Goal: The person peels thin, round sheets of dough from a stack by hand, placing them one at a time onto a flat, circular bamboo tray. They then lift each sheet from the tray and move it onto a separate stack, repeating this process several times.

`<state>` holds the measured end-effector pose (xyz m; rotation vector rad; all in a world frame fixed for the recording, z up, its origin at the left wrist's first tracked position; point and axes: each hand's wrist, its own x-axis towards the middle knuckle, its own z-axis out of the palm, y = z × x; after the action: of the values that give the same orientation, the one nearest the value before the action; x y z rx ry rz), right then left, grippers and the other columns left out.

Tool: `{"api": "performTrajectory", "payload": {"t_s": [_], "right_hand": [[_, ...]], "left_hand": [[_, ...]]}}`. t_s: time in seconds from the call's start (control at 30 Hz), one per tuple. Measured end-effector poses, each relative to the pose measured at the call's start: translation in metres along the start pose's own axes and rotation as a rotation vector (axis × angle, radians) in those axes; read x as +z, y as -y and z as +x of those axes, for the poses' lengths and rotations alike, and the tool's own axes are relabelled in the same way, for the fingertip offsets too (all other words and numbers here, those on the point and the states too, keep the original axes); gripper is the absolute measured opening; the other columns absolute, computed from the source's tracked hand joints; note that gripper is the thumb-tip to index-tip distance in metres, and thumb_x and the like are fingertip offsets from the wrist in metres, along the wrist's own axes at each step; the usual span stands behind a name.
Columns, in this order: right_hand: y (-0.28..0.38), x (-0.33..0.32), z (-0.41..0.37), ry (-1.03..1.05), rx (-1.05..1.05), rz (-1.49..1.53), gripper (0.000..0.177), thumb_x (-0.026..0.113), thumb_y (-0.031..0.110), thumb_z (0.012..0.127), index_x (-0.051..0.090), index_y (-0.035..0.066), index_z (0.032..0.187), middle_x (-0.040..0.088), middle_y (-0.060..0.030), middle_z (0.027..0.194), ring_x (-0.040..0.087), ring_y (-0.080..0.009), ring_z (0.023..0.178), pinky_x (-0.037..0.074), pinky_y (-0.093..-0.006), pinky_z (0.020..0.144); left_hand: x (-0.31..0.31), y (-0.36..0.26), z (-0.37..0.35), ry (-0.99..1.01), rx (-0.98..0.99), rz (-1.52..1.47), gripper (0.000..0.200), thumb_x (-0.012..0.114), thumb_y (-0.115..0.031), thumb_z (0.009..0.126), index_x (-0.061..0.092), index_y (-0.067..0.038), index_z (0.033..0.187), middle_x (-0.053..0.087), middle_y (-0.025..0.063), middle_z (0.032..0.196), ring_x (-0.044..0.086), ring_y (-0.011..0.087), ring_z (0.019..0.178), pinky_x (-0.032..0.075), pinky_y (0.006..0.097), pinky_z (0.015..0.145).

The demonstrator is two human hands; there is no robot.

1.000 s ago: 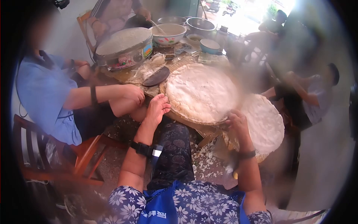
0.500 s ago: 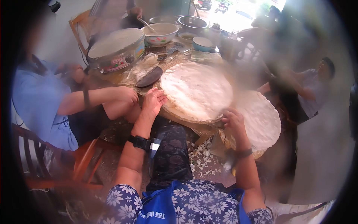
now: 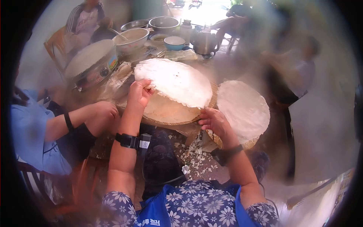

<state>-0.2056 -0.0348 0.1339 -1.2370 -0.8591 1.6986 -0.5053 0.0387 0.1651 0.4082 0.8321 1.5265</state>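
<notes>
A large, thin white pancake (image 3: 176, 81) lies over a round woven tray (image 3: 159, 122), its near edge raised off the tray. At its left edge, my left hand (image 3: 140, 94) pinches the rim between thumb and fingers. My right hand (image 3: 214, 122) is at the lower right edge, thumb and forefinger closed on the rim, other fingers loosely curled. Beneath the raised edge shows a pale yellowish layer (image 3: 166, 109) on the tray. Another round white pancake (image 3: 244, 109) rests on a second woven tray (image 3: 251, 143) to the right.
A round griddle (image 3: 90, 62) stands at the back left beside a bowl with a ladle (image 3: 130, 39). Beyond are metal basins (image 3: 163, 23), a blue bowl (image 3: 174, 44) and a kettle (image 3: 205, 42). A person in blue (image 3: 34, 132) sits close on my left. Scraps (image 3: 196, 155) litter the floor.
My hands have taken hold of the pancake's rim and raised its near edge, shifting it away from me and uncovering the layer beneath. The head view has turned somewhat right.
</notes>
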Motion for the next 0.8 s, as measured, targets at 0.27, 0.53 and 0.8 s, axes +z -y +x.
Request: {"api": "performTrajectory", "payload": {"t_s": [0.27, 0.53, 0.8], "right_hand": [[0.009, 0.005, 0.005, 0.007, -0.253, 0.452, 0.047, 0.054, 0.035, 0.091, 0.044, 0.0, 0.12, 0.058, -0.0122, 0.104, 0.062, -0.0214, 0.086, 0.056, -0.0384, 0.067], [0.009, -0.022, 0.056, -0.218, -0.37, 0.28, 0.027, 0.052, 0.003, 0.084, 0.052, -0.002, 0.111, 0.061, -0.0097, 0.098, 0.061, -0.0183, 0.085, 0.053, -0.032, 0.077], [0.082, -0.075, 0.016, -0.209, -0.692, -0.066, 0.028, 0.056, 0.001, 0.078, 0.06, 0.002, 0.106, 0.062, -0.0021, 0.086, 0.057, -0.0075, 0.073, 0.047, -0.0223, 0.068]], "left_hand": [[-0.044, 0.058, -0.03, -0.036, -0.071, -0.038, 0.023, 0.055, 0.004, 0.075, 0.053, -0.006, 0.096, 0.057, 0.0078, 0.089, 0.057, 0.022, 0.072, 0.046, 0.0361, 0.059], [-0.052, 0.071, -0.022, -0.06, -0.151, -0.046, 0.031, 0.06, -0.013, 0.083, 0.053, -0.01, 0.112, 0.061, 0.0064, 0.106, 0.06, 0.0231, 0.093, 0.05, 0.0387, 0.074], [-0.001, 0.097, -0.025, 0.126, -0.19, -0.004, 0.038, 0.06, -0.006, 0.078, 0.053, -0.012, 0.114, 0.06, 0.0038, 0.108, 0.057, 0.022, 0.101, 0.049, 0.0385, 0.08]]}}
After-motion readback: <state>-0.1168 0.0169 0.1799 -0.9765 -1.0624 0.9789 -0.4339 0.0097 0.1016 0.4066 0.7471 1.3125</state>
